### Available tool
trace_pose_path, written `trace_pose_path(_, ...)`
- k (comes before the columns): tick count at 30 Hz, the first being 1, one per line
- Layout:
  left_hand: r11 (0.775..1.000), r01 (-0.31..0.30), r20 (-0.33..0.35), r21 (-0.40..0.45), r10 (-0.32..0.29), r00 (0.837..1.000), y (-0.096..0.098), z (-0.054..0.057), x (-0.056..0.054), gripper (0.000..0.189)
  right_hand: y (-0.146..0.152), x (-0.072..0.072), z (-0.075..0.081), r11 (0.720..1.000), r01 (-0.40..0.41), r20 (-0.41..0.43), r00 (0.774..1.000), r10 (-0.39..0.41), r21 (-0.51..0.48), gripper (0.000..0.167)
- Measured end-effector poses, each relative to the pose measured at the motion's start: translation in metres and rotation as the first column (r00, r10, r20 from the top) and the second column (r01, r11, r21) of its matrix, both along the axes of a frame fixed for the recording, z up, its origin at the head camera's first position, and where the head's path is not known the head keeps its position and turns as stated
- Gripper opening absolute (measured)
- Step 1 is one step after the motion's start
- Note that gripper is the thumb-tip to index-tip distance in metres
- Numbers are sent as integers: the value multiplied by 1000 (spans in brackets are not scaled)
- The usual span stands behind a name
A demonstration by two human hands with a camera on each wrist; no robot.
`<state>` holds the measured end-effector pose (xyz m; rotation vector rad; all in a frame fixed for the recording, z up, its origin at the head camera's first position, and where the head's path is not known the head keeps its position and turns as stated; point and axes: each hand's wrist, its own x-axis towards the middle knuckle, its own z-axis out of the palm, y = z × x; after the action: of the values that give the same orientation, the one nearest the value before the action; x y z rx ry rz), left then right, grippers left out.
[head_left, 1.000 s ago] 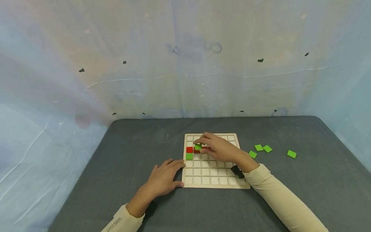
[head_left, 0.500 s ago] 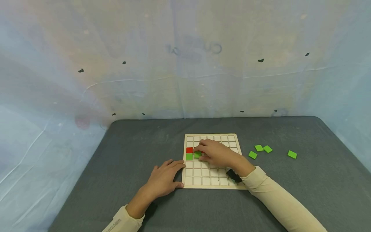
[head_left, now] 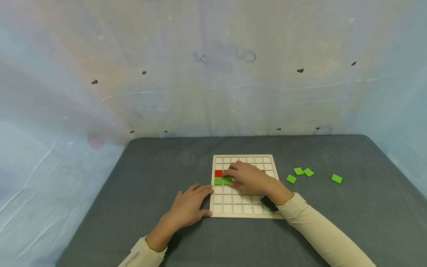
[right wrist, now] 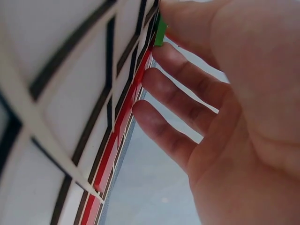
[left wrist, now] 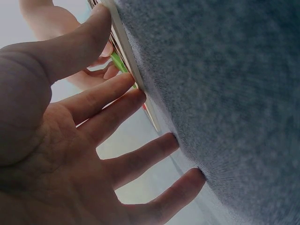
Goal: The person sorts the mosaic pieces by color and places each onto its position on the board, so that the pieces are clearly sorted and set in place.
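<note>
A pale wooden grid board [head_left: 247, 215] lies on the grey table. My right hand [head_left: 250, 177] is over its left-middle part and pinches a green square tile [head_left: 227, 181] between thumb and fingers, at the cell right of another green tile [head_left: 218, 181]. In the right wrist view the pinched green tile [right wrist: 161, 32] stands out from the board, beside a row of red tiles [right wrist: 108, 157]. Above the green tiles, a red tile [head_left: 218, 173] shows at the row's left end; my hand hides much of that row. My left hand [head_left: 188, 205], fingers spread, touches the board's left edge with fingertips and thumb.
Right of the board lie several loose green tiles, among them a near one [head_left: 291, 179], a touching pair [head_left: 308, 172] and one farther right [head_left: 337, 178]. A pale curtain [head_left: 213, 74] hangs behind the table [head_left: 160, 163]. A black strap [head_left: 268, 203] sits at the right wrist.
My right hand has brought the green tile down toward me, from over the red row to the second cell of the row below. The left hand stays at the board's edge.
</note>
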<state>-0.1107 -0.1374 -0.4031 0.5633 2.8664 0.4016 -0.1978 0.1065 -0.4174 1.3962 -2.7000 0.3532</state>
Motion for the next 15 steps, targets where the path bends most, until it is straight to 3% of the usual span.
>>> trace_pose_path(15,1000,-3,5,-6,3,1000,0,-1,0,65,-1,1,1,1000,-4,23,1000,5,-20,31)
